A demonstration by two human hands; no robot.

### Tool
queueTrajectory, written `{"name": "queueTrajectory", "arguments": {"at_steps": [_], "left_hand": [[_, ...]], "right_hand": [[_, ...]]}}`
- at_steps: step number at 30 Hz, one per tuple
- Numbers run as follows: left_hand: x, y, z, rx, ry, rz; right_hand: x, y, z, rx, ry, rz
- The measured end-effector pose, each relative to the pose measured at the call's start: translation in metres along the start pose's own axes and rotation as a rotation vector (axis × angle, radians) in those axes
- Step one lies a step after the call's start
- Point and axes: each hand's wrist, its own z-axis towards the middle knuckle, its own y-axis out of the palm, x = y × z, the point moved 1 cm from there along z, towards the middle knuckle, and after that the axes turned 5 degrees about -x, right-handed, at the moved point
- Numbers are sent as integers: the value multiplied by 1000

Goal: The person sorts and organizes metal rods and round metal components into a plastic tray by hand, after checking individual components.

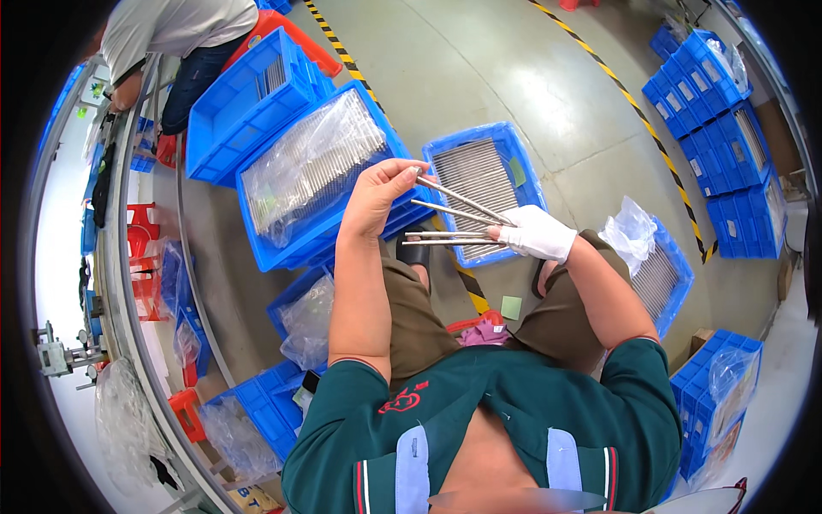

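right hand [534,234], in a white glove, is closed around one end of a small handful of slim metal rods [463,202], which fan out toward the person's left. the left hand [374,199], bare, pinches the free end of the uppermost rod between thumb and forefinger, so that this one is held at both ends while the others stick out below it with their left ends unsupported. the handful is up in the air in front of the person, and in the view it overlaps the near part of a blue crate [533,184] on the floor, where similar rods lie in close rows. to the left, a larger blue crate [251,210] carries more rods under a clear plastic sheet [300,150]; to the right, another crate of rods is partly covered by a crumpled plastic bag [629,236].

the step in hand looks like parting one rod from the handful, perhaps to check or sort it; which crate it belongs to, the view does not tell. the next move seems to call for a firm left pinch and a slight easing of the gloved grip, enough to free that rod alone. the metal looks smooth, so the lower rods could slip out.
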Motion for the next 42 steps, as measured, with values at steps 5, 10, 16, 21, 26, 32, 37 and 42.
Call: {"name": "queueTrajectory", "arguments": {"at_steps": [5, 10, 16, 21, 26, 32, 37, 42], "left_hand": [[-1, 1, -4, -48, -14, 44], [-3, 15, -1, -158, -72, 69], [-3, -10, 4, -19, -1, 136], [-8, -14, 8, 165, 57, -1], [-11, -7, 6, 198, 63, -17], [-9, 3, 4, 207, 45, -48], [-1, 4, -4, 208, 45, -97], [1, 10, -8, 263, -8, -124]], "right_hand": [[-5, 2, -6, -95, 91, 205], [-1, 5, -5, -77, 62, 121], [7, -20, -5, -40, -25, -7], [30, -44, -2, 118, 259, 284], [120, -34, 38, -36, 421, 247], [215, -2, 86, -383, 808, 55], [262, 28, 126, -605, 908, 169], [286, 55, 171, -759, 817, 126]]}}
